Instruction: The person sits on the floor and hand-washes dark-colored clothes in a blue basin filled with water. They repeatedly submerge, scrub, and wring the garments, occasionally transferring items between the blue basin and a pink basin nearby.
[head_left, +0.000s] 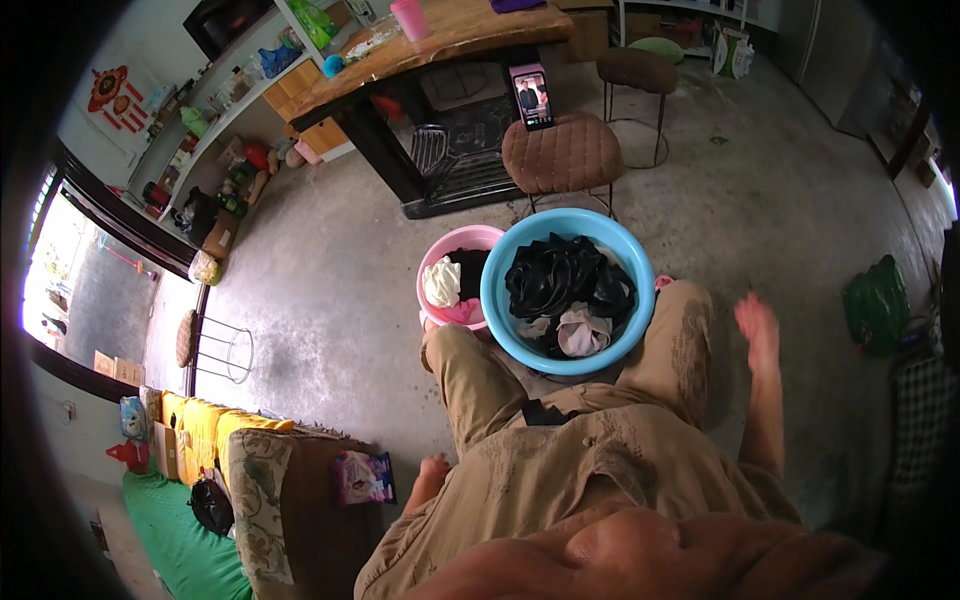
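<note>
In front of me a light blue basin (640, 260) sits between my knees, holding black clothes (560, 280) and a pale greyish-pink garment (583, 331). A smaller pink basin (425, 262) stands against its left side, with a white cloth (441, 283), a dark cloth and a pink cloth (461, 310) inside. Out beyond my right knee, my right hand (758, 325) is held away from the basins, fingers apart and slightly blurred, with nothing in it. My left hand (433, 468) is low beside my left hip, near a purple package (364, 478); its fingers are mostly hidden.
A brown padded stool (563, 155) with a phone (533, 100) propped on it stands just beyond the blue basin. Behind it is a wooden table (440, 55). A sofa (300, 500) lies at left, a wire-legged stool (188, 338) farther off. At right sits a dark green bag (876, 305).
</note>
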